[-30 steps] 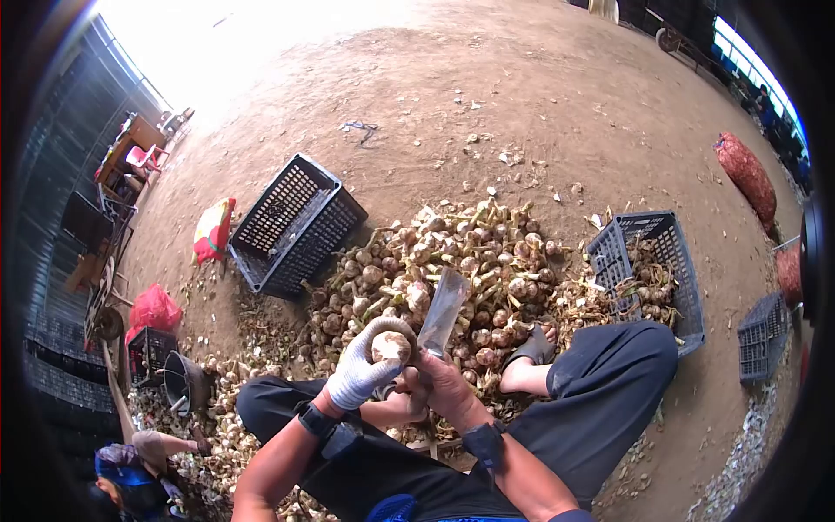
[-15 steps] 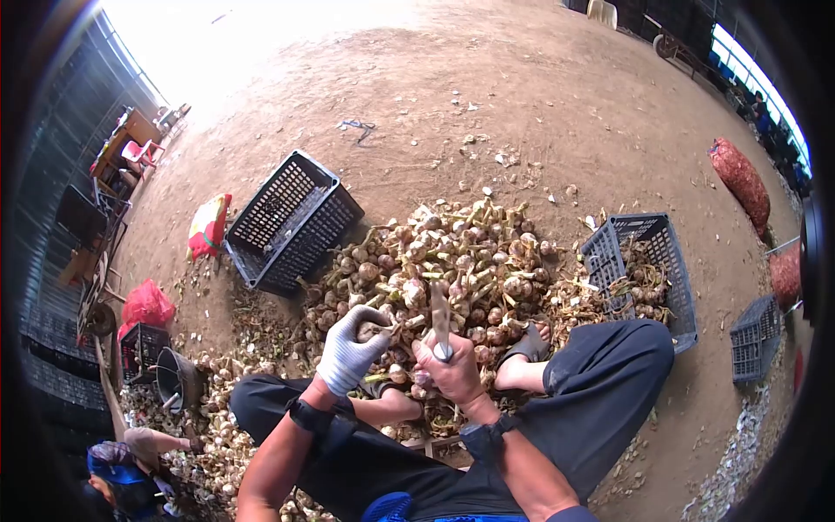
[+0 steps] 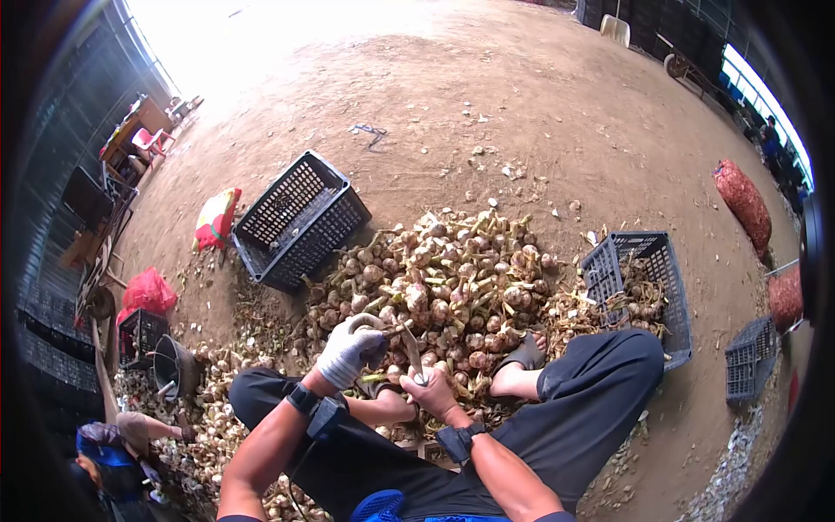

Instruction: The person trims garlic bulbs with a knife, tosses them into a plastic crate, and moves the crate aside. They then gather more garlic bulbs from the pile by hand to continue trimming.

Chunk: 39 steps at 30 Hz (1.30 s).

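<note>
My left hand (image 3: pixel 346 352), in a white glove with a dark palm side, is closed round a garlic bulb. The fingers mostly hide the bulb, while its stem (image 3: pixel 398 329) sticks out to the right. Bare and closed, my right hand (image 3: pixel 432 393) grips a knife by its handle. The knife's blade (image 3: pixel 410 350) points up and leans left, its tip close to the stem. Both hands are over the near side of a large heap of garlic bulbs (image 3: pixel 470 278) with stalks on, lying on the ground between my legs.
A black crate (image 3: pixel 326 228) stands beyond the heap at left, and another crate (image 3: pixel 678 304) with garlic in it at right. Trimmed bulbs (image 3: pixel 213 426) lie along my left side, near a bucket (image 3: pixel 177 367) and another person (image 3: pixel 113 452). A full red mesh sack (image 3: pixel 742 204) lies far right.
My right hand has moved left, bringing the knife blade nearer the left hand. The left hand has turned, showing its dark palm side. The whole view has shifted slightly.
</note>
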Motion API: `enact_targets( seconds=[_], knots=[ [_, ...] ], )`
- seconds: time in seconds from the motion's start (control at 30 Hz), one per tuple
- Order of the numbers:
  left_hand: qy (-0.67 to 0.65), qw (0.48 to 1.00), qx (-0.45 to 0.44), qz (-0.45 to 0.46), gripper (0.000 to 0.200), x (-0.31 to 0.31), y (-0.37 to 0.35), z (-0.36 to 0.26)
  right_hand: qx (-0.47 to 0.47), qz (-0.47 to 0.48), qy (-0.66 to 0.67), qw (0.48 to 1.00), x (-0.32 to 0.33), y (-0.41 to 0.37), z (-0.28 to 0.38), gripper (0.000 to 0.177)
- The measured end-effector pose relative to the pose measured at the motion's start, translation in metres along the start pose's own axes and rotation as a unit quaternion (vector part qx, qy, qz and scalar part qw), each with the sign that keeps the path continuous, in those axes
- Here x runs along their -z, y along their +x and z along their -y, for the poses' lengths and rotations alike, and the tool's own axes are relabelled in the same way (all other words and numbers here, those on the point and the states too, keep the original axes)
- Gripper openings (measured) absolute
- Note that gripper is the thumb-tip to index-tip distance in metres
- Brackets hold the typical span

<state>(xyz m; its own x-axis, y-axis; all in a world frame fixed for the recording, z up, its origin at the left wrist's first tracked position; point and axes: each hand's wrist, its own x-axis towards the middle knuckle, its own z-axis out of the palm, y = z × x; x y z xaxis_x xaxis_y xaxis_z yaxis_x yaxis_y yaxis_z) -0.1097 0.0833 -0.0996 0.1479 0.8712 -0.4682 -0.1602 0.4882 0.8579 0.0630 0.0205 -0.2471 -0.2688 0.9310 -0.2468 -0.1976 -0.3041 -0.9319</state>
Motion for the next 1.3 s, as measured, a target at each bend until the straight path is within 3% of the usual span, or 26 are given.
enact_targets(
  seconds=[0.07, 0.1, 0.17, 0.23, 0.3, 0.33, 0.43, 0.5, 0.57, 0.63, 0.77, 0.83, 0.87, 0.9, 0.93, 0.97, 1.03, 1.07, 1.13, 1.2, 1.23, 1.3],
  knots=[
    [-0.036, 0.999, 0.005, 0.007, 0.017, 0.004, -0.004, 0.012, -0.001, 0.011, -0.032, 0.999, 0.003, -0.001, -0.018, 0.021],
    [-0.068, 0.997, 0.011, 0.017, 0.018, 0.004, -0.007, 0.009, -0.075, 0.001, -0.007, 0.997, 0.004, -0.002, -0.02, 0.021],
    [-0.092, 0.994, -0.035, 0.055, 0.022, 0.006, -0.014, 0.0, -0.121, -0.039, -0.166, 0.978, 0.015, 0.0, -0.058, 0.018],
    [-0.107, 0.993, -0.045, 0.033, 0.023, 0.012, -0.012, 0.002, -0.172, -0.089, -0.095, 0.976, 0.008, 0.0, -0.056, 0.016],
    [-0.109, 0.992, -0.049, 0.038, 0.028, 0.006, -0.021, -0.003, -0.05, -0.084, -0.097, 0.991, 0.003, 0.01, -0.038, 0.016],
    [-0.096, 0.993, -0.054, 0.029, 0.03, 0.008, -0.025, -0.004, -0.063, -0.103, -0.019, 0.992, -0.006, 0.01, -0.005, 0.019],
    [-0.054, 0.996, -0.064, -0.002, 0.031, 0.024, -0.03, -0.011, 0.137, -0.18, -0.196, 0.954, 0.004, 0.041, 0.003, 0.024],
    [0.032, 0.995, -0.081, -0.047, 0.027, 0.032, -0.044, -0.032, 0.153, -0.274, -0.381, 0.87, 0.011, 0.064, 0.01, 0.031],
    [0.154, 0.969, -0.148, -0.123, 0.021, 0.049, -0.057, -0.05, 0.098, -0.282, -0.411, 0.861, 0.017, 0.087, 0.021, 0.037],
    [0.137, 0.948, -0.212, -0.192, 0.021, 0.076, -0.086, -0.07, 0.142, -0.282, -0.415, 0.853, 0.028, 0.113, 0.008, 0.038],
    [0.107, 0.864, -0.291, -0.396, 0.019, 0.192, -0.165, -0.028, 0.164, -0.212, -0.577, 0.771, 0.047, 0.153, 0.0, 0.037],
    [0.141, 0.816, -0.183, -0.53, 0.016, 0.233, -0.235, 0.035, 0.112, -0.185, -0.593, 0.776, 0.047, 0.173, -0.011, 0.038],
    [0.152, 0.785, -0.093, -0.593, 0.014, 0.24, -0.277, 0.068, 0.129, -0.145, -0.624, 0.757, 0.051, 0.18, -0.013, 0.045],
    [0.184, 0.724, -0.022, -0.664, 0.02, 0.249, -0.318, 0.109, 0.138, -0.139, -0.675, 0.711, 0.057, 0.184, -0.025, 0.052],
    [0.314, 0.631, 0.041, -0.709, 0.027, 0.267, -0.359, 0.158, 0.145, -0.1, -0.693, 0.699, 0.067, 0.194, -0.037, 0.056],
    [0.435, 0.528, 0.109, -0.721, 0.034, 0.272, -0.395, 0.19, 0.159, -0.123, -0.707, 0.678, 0.077, 0.202, -0.052, 0.057],
    [0.548, 0.458, 0.149, -0.684, 0.049, 0.246, -0.413, 0.193, 0.129, -0.109, -0.685, 0.708, 0.08, 0.206, -0.05, 0.053],
    [0.529, 0.472, 0.148, -0.69, 0.057, 0.237, -0.406, 0.201, 0.13, -0.109, -0.675, 0.718, 0.078, 0.201, -0.045, 0.051],
    [0.347, 0.586, 0.117, -0.723, 0.057, 0.211, -0.362, 0.197, 0.144, -0.113, -0.661, 0.728, 0.08, 0.201, -0.035, 0.047],
    [0.337, 0.609, 0.015, -0.718, 0.054, 0.19, -0.321, 0.183, 0.197, -0.13, -0.637, 0.734, 0.076, 0.19, -0.032, 0.045],
    [0.415, 0.572, -0.037, -0.707, 0.052, 0.191, -0.305, 0.187, 0.134, -0.127, -0.614, 0.768, 0.068, 0.185, -0.022, 0.044],
    [0.333, 0.643, -0.102, -0.682, 0.046, 0.168, -0.281, 0.128, 0.096, -0.128, -0.515, 0.842, 0.032, 0.157, 0.005, 0.041]
  ],
)
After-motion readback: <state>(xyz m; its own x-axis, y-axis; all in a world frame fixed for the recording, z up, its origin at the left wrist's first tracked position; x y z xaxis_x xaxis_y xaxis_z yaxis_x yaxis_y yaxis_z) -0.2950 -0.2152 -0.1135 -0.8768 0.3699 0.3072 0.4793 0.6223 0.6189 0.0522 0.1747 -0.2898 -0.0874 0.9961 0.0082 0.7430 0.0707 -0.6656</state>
